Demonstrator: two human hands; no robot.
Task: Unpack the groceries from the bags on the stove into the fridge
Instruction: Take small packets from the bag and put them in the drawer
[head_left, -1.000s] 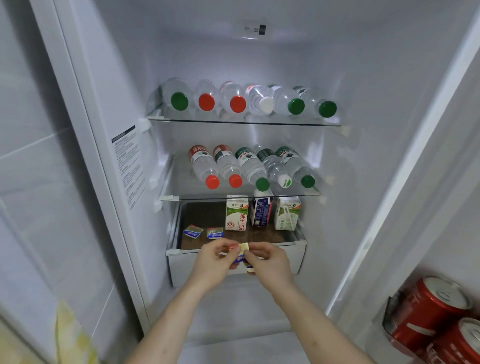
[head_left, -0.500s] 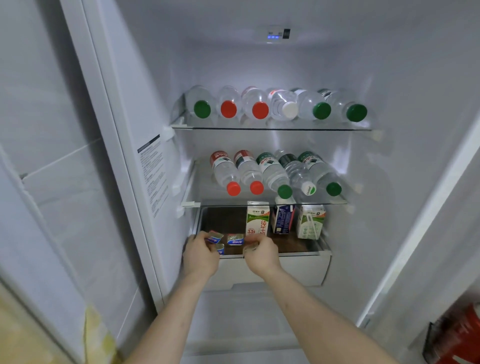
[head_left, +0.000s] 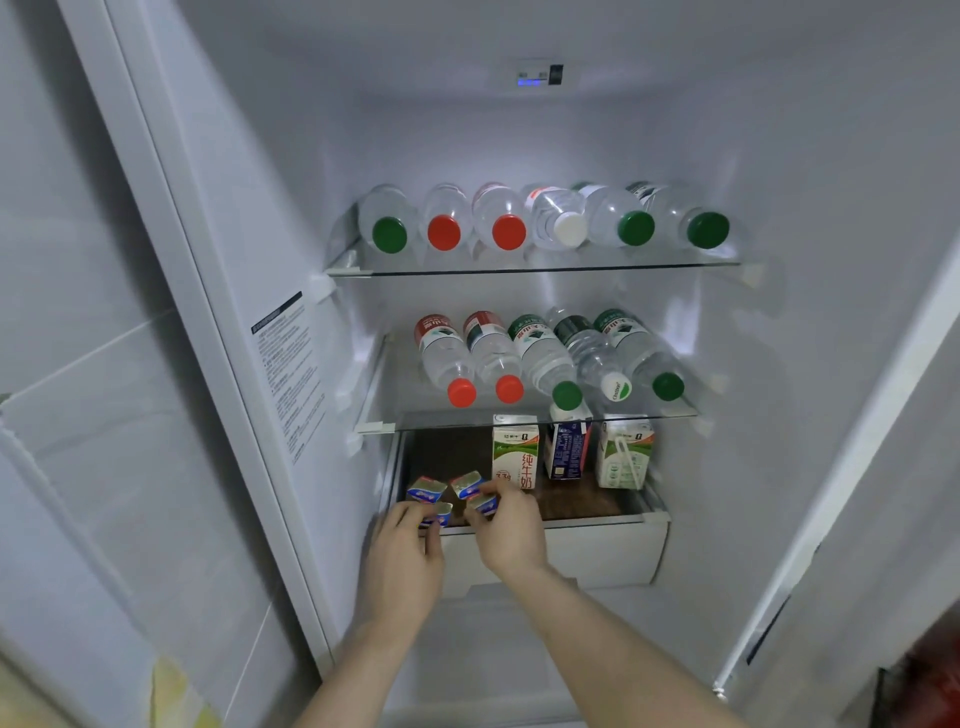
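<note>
L fingers (head_left: 434, 522): curled, pinching a small foil-topped blue-and-red packet (head_left: 440, 514) at the drawer's front left; fingertips partly hidden behind it.
R fingers (head_left: 480, 512): curled round another small packet of same kind (head_left: 485, 503), thumb side hidden; grip looks like a pinch.
L hand (head_left: 402, 564): back to camera, over the drawer's front edge, forearm runs off bottom of frame.
R hand (head_left: 511, 530): just beside L hand, not touching it as far as can be seen.
Loose packets: two more, one rear left (head_left: 427, 488), one rear right (head_left: 467, 483), lying on the dark drawer floor, close to the held ones; whether they touch, can't tell.
White pull-out drawer (head_left: 597, 551): pulled open, under the lower glass shelf.
Cartons: white-green milk carton (head_left: 515, 451), dark blue carton (head_left: 567, 449), white-green carton w/ straw (head_left: 623, 454), upright in a row at drawer's back; tops cut by shelf edge.
Lower glass shelf (head_left: 535, 415): five clear plastic water bottles lying down, caps fwd — red, red, green, white, green.
Upper glass shelf (head_left: 535, 267): six bottles lying down, caps green, red, red, white, green, green.
Hard to make out: label text on fridge's L wall too small to read; red shape at bottom R corner blurred and cut off.
</note>
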